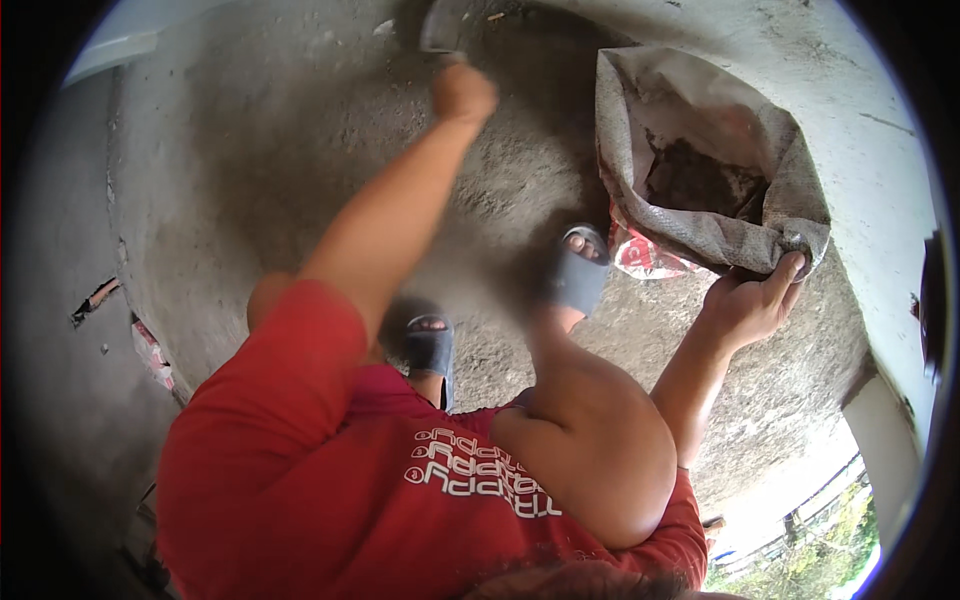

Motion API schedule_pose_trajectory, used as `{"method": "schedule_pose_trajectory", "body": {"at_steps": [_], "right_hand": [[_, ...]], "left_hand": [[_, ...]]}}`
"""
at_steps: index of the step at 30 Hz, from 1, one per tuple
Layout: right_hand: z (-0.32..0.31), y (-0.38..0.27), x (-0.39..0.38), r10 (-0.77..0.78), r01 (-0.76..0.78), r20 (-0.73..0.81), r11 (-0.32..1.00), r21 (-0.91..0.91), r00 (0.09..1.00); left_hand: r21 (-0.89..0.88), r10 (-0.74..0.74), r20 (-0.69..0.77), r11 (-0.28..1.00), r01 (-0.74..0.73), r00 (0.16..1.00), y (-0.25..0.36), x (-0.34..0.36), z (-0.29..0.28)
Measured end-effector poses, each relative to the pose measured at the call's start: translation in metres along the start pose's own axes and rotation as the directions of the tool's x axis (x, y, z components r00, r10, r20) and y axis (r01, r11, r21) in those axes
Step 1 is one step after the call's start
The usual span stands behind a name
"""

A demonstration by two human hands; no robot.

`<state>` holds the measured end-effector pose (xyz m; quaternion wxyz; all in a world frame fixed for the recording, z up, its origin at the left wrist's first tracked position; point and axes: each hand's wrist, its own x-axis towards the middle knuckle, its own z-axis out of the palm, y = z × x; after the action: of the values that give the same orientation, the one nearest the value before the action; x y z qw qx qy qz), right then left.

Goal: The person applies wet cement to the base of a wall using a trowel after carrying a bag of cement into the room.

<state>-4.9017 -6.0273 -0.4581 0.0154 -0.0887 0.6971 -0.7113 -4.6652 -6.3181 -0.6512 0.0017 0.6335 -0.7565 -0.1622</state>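
Note:
My left hand (465, 93) reaches out far ahead, its fingers closed round the end of a tool with a thin curved metal part (436, 32). Motion smears this tool, and its far end runs into a dark patch near the top edge, so I cannot make out its exact kind. On the right stands a woven sack (690, 222) with a rolled-down rim and its mouth spread wide. Dark, clumpy material (700, 178) lies inside it. My right hand (748, 308) grips the sack's near right corner, thumb on the rolled rim.
Rough grey concrete floor (270, 130) surrounds my feet in dark slippers (580, 280). A pale wall (850, 90) runs behind the sack. A broken gap (97, 300) shows in the grey surface at left. Bright daylight and greenery (820, 540) appear at the lower right.

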Motion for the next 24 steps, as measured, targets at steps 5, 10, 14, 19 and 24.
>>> {"method": "schedule_pose_trajectory", "body": {"at_steps": [5, 10, 14, 19, 24], "right_hand": [[-0.022, 0.02, 0.011, -0.156, 0.171, 0.075, 0.946, -0.276, 0.985], [-0.018, 0.02, 0.017, 0.01, -0.01, -0.009, 0.998, 0.057, 1.0], [-0.008, 0.014, 0.013, 0.194, -0.179, -0.09, 0.972, 0.15, 0.977], [-0.01, 0.013, 0.019, 0.191, -0.168, -0.112, 0.968, 0.189, 0.975], [-0.018, 0.02, 0.021, 0.176, -0.158, -0.131, 0.978, 0.137, 0.976]], "left_hand": [[-0.268, 0.081, -0.192, 0.954, -0.132, 0.978, 0.077, -0.059, 0.022], [-0.453, 0.072, -0.169, 0.88, -0.142, 0.983, 0.033, -0.089, 0.001], [-0.225, 0.074, -0.21, 0.967, -0.122, 0.975, -0.025, -0.092, -0.014], [0.134, 0.175, 0.311, 0.965, -0.225, 0.934, -0.041, -0.041, -0.064], [0.331, 0.316, 0.471, 0.802, -0.497, 0.824, -0.03, 0.012, -0.084]]}}
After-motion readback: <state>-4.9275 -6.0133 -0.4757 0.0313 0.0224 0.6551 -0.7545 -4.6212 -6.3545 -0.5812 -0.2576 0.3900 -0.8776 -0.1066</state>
